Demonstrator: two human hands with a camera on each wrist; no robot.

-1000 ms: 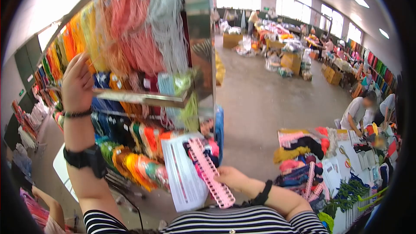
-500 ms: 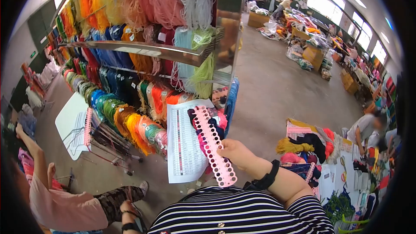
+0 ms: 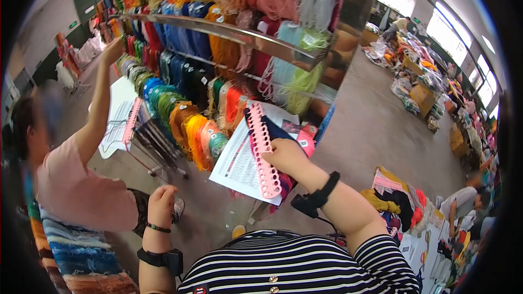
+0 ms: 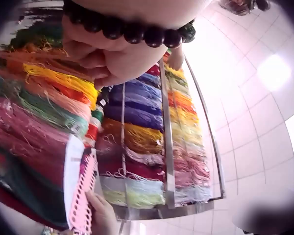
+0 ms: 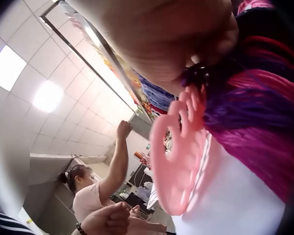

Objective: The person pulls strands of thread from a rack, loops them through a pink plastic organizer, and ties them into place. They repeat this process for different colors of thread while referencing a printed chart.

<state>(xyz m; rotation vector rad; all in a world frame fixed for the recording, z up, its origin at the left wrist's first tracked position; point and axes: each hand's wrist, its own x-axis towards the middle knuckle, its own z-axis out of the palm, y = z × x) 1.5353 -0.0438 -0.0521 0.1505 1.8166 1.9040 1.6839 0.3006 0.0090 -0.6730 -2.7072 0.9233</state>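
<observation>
My right hand (image 3: 287,156) grips a long pink thread organizer card (image 3: 262,149) with rows of holes along its edges. A printed sheet (image 3: 235,166) lies behind the card in the same grip. Magenta and purple thread hanks (image 5: 255,115) hang from the card in the right wrist view, next to my fingers. Low in front of my body is my left hand (image 3: 162,207), fingers curled in a loose fist with nothing visible in it. Hanging thread skeins (image 4: 137,105) appear beyond the left hand in its wrist view.
A metal rack rail (image 3: 229,31) crosses rows of coloured skeins ahead. At left, a person in a pink shirt (image 3: 81,185) reaches up to the rack beside a white board (image 3: 115,111). A table (image 3: 422,242) with yarn and papers stands at right.
My left hand has come down from the upper skeins to in front of my body. The right hand still holds the card and sheet. The view has turned left and down.
</observation>
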